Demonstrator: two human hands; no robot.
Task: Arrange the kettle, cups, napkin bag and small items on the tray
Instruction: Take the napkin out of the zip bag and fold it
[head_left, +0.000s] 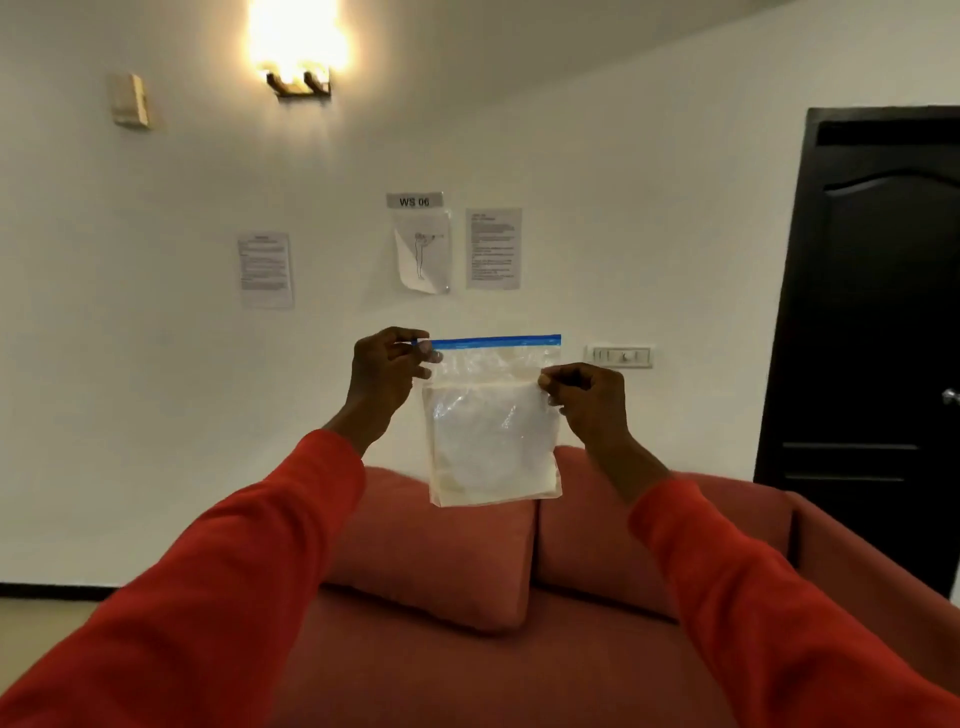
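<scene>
**Holding up the napkin bag, tray not yet in sight**

Pinching the blue zip strip's left end with my left hand (387, 364), I hold the napkin bag (493, 431) upright in the air above the red sofa (467, 597). My right hand (584, 400) pinches its right edge lower down. No tray, kettle or cups show here, so I judge the arranging mostly still ahead.

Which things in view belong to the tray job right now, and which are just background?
Part of the job:
napkin bag, held up in the air
left hand, pinching its top left corner at the blue zip strip
right hand, pinching its right edge

Just background:
red sofa and cushions
wall papers
wall lamp
dark door
switch plate
</scene>
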